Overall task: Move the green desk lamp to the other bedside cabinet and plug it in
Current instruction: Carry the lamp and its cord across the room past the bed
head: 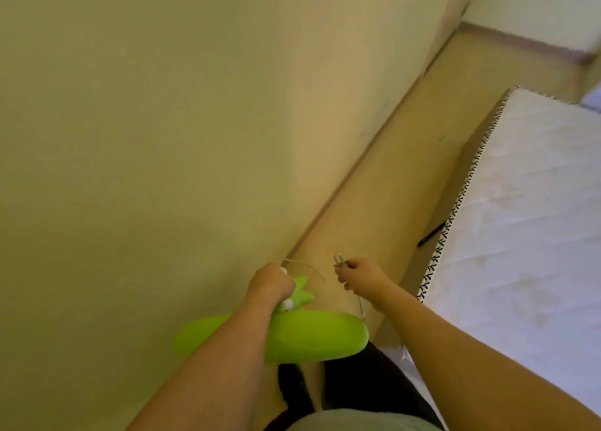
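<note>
My left hand is closed around the upper part of the green desk lamp, a bright green plastic shape with a small white eye, held in the air over the floor. My right hand pinches the lamp's plug, its two metal prongs pointing up and left. A thin pale cord runs from the right hand down towards the lamp. No bedside cabinet shows in the head view.
A plain cream wall fills the left. A narrow strip of tan floor runs between wall and a white quilted mattress on the right. A dark strap lies beside the mattress edge. My dark trousers show below.
</note>
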Motion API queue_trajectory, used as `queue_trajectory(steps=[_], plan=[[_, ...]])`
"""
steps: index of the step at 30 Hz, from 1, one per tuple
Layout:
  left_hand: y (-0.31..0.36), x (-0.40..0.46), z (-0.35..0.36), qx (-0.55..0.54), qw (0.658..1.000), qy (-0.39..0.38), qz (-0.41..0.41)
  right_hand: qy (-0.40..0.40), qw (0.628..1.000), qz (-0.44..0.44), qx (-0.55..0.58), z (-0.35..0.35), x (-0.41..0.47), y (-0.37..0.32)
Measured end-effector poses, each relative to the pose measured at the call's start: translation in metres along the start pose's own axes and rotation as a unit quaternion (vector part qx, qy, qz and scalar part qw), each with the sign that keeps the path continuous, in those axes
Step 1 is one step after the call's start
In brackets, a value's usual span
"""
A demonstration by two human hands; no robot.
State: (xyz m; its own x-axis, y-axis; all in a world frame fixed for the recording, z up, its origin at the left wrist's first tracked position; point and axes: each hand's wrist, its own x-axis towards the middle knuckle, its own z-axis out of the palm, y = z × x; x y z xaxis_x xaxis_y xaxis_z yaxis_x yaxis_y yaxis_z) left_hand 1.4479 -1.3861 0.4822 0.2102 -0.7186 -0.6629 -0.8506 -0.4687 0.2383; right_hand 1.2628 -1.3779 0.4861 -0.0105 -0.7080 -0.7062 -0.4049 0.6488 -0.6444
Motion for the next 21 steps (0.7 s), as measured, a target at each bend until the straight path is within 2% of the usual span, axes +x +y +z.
queue_trajectory(steps=[7, 9, 10, 13, 18, 21], plan=[[0.110, 0.078, -0.019, 0.084, 0.992, -0.044, 0.087, 0.111, 0.986, 0.042, 0.121, -0.073, 0.062, -0.005], [0.142, 0.093, -0.026, 0.087, 0.989, -0.063, 0.099, 0.128, 0.980, 0.042, 0.146, -0.092, 0.081, -0.008], [0.180, 0.111, -0.037, 0.100, 0.987, -0.064, 0.112, 0.140, 0.975, 0.046, 0.164, -0.116, 0.102, -0.018], [0.213, 0.124, -0.050, 0.107, 0.981, -0.088, 0.134, 0.147, 0.974, 0.040, 0.167, -0.135, 0.119, -0.028], [0.299, 0.151, -0.070, 0.098, 0.976, -0.082, 0.174, 0.196, 0.959, 0.026, 0.203, -0.200, 0.150, -0.062], [0.352, 0.171, -0.074, 0.128, 0.967, -0.073, 0.207, 0.232, 0.945, 0.028, 0.230, -0.242, 0.168, -0.072]])
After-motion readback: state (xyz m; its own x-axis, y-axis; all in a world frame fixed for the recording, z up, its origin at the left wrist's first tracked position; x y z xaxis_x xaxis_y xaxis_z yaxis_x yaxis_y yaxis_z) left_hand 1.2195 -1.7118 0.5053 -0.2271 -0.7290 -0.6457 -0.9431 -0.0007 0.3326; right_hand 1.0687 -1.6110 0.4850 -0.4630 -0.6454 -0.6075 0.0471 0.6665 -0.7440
